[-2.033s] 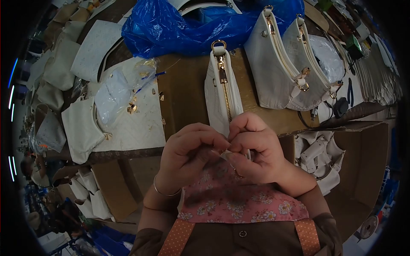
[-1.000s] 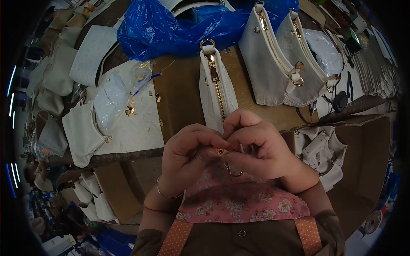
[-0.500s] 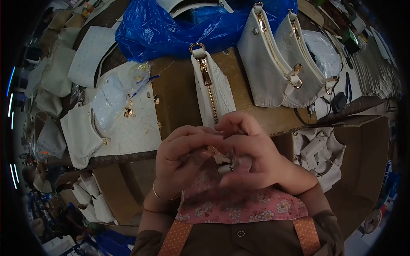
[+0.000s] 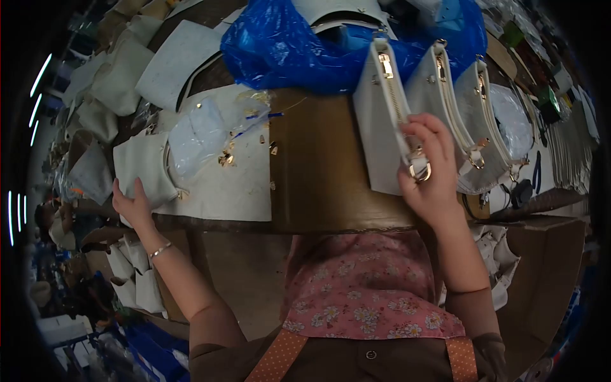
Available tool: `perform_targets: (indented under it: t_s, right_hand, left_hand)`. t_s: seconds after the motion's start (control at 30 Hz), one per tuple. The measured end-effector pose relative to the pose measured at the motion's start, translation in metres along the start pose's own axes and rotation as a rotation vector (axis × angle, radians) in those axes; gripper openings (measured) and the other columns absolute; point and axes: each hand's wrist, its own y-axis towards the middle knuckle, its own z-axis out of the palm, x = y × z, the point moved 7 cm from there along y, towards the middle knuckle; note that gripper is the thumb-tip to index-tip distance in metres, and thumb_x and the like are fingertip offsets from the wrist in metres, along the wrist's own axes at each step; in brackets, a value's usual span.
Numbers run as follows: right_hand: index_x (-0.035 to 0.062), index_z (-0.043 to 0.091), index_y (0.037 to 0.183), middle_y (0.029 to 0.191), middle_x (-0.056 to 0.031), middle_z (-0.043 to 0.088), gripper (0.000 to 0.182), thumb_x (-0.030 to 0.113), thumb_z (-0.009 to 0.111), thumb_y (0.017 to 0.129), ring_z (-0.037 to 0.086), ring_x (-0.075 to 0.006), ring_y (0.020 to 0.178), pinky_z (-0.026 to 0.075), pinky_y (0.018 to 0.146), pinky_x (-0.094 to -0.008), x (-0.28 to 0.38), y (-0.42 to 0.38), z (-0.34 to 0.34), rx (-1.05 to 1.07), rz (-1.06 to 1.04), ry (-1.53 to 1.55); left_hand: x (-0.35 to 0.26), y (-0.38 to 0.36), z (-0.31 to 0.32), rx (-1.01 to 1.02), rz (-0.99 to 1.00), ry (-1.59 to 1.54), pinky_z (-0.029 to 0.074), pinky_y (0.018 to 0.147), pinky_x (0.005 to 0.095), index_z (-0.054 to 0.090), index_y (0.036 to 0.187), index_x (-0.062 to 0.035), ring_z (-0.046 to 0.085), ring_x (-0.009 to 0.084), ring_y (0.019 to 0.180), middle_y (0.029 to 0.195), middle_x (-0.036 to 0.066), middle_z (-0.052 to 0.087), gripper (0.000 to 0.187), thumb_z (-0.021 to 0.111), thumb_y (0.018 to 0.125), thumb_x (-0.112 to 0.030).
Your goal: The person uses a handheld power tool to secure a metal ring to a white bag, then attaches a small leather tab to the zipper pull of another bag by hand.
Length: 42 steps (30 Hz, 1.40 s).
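Note:
On the right, my right hand [image 4: 434, 175] grips the near end of a white handbag [image 4: 382, 137], fingers over its top edge by the gold ring. This bag stands upright with its gold zipper facing up. Two more white handbags, a middle one [image 4: 428, 105] and a farther one [image 4: 470, 95], stand to its right. At the far left, my left hand [image 4: 135, 205] is open, fingers spread at the lower left edge of another white bag [image 4: 145, 167], which lies flat. A gold fitting [image 4: 182, 193] sits at that bag's corner.
A white sheet [image 4: 235, 204] holds a clear plastic bag [image 4: 198, 137] and small gold fittings [image 4: 226, 158]. Blue plastic wrapping [image 4: 286, 60] lies at the back of the brown work board [image 4: 318, 184]. Below the table, cardboard boxes [image 4: 547, 267] hold white pieces.
My hands have parted from in front of my chest, left to the flat bag, right to the upright one. The bag from the middle now stands at the right beside the other two.

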Motion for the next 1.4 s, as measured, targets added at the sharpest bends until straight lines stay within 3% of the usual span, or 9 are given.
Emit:
perform_targets:
  t_s: [0.33,0.53,0.9,1.03,1.13,1.23,1.3,1.37,1.4]
  right_hand:
    - [-0.0015,0.04,0.126,0.127,-0.0193,0.04,0.065,0.003,0.069,0.068,0.044,-0.0342,0.115,0.038,0.097,-0.0411,0.017,-0.014,-0.02,-0.219,-0.045,0.002]
    - [0.0012,0.046,0.119,0.124,-0.0185,0.041,0.064,0.014,0.076,0.064,0.045,-0.0367,0.114,0.038,0.097,-0.0446,0.065,-0.039,-0.024,-0.105,-0.301,0.259]
    - [0.0028,0.053,0.113,0.125,-0.019,0.046,0.059,0.018,0.075,0.061,0.039,-0.0408,0.12,0.036,0.097,-0.0496,0.097,-0.011,0.059,0.192,-0.187,0.279]
    - [0.0037,0.055,0.112,0.118,-0.016,0.053,0.055,0.015,0.073,0.061,0.047,-0.0372,0.115,0.038,0.096,-0.048,0.076,-0.02,0.062,0.198,-0.18,0.407]
    - [0.0,0.056,0.105,0.108,-0.0162,0.06,0.051,0.016,0.08,0.063,0.054,-0.0354,0.108,0.04,0.094,-0.046,0.078,-0.026,0.061,0.262,-0.297,0.31]
    - [0.0003,0.058,0.105,0.107,-0.0136,0.061,0.045,0.013,0.076,0.066,0.055,-0.035,0.106,0.039,0.095,-0.0452,0.08,-0.02,0.059,0.391,-0.367,0.257]
    - [0.0016,0.058,0.107,0.112,-0.0132,0.06,0.046,0.028,0.07,0.072,0.052,-0.0356,0.111,0.037,0.098,-0.0448,0.064,-0.013,0.055,0.404,-0.235,0.461]
    - [0.0014,0.058,0.108,0.114,-0.014,0.058,0.05,0.034,0.069,0.071,0.05,-0.0356,0.114,0.036,0.098,-0.045,0.061,-0.015,0.047,0.483,-0.22,0.507]
    - [0.0012,0.058,0.108,0.117,-0.0148,0.057,0.054,0.039,0.068,0.07,0.047,-0.0355,0.117,0.035,0.099,-0.0451,0.061,-0.017,0.047,0.56,-0.213,0.563]
  left_hand:
    - [0.082,-0.002,0.023,0.085,-0.297,-0.083,0.044,0.087,0.0381,0.052,0.121,0.0049,0.058,0.0328,0.103,0.11,0.024,0.06,0.066,0.067,0.078,-0.043]
    - [0.039,-0.069,0.001,-0.116,-0.736,-0.97,0.05,0.08,0.0357,0.046,0.126,0.0037,0.059,0.026,0.099,0.119,0.016,0.056,0.056,0.057,0.088,-0.037]
    - [-0.249,-0.281,0.013,1.016,-0.971,-1.768,0.042,0.095,0.0337,0.04,0.128,0.0007,0.051,0.0201,0.11,0.123,0.012,0.049,0.043,0.033,0.099,-0.031]
    - [-0.262,-0.279,0.01,1.079,-0.52,-1.542,0.04,0.095,0.0326,0.031,0.133,0.0014,0.05,0.0217,0.112,0.128,0.012,0.044,0.047,0.032,0.099,-0.031]
    - [-0.274,-0.27,-0.022,0.747,0.446,-0.775,0.042,0.094,0.0328,0.03,0.133,0.0005,0.049,0.0213,0.113,0.127,0.011,0.045,0.043,0.034,0.099,-0.026]
    - [-0.268,-0.275,-0.005,0.947,0.108,-1.06,0.045,0.091,0.0338,0.031,0.132,0.0007,0.053,0.0211,0.108,0.121,0.013,0.049,0.043,0.041,0.097,-0.023]
    - [-0.279,-0.289,0.003,1.41,-1.259,-1.757,0.049,0.084,0.0329,0.037,0.128,0.0012,0.059,0.0212,0.096,0.111,0.013,0.055,0.043,0.05,0.093,-0.022]
    - [-0.25,-0.283,0.013,1.509,-0.907,-1.288,0.051,0.076,0.0308,0.051,0.116,0.0018,0.062,0.0212,0.084,0.102,0.012,0.059,0.036,0.055,0.09,-0.022]
    - [-0.249,-0.26,0.009,1.435,-0.392,-1.011,0.051,0.073,0.0296,0.056,0.109,0.0016,0.062,0.0203,0.082,0.1,0.012,0.059,0.029,0.056,0.089,-0.019]
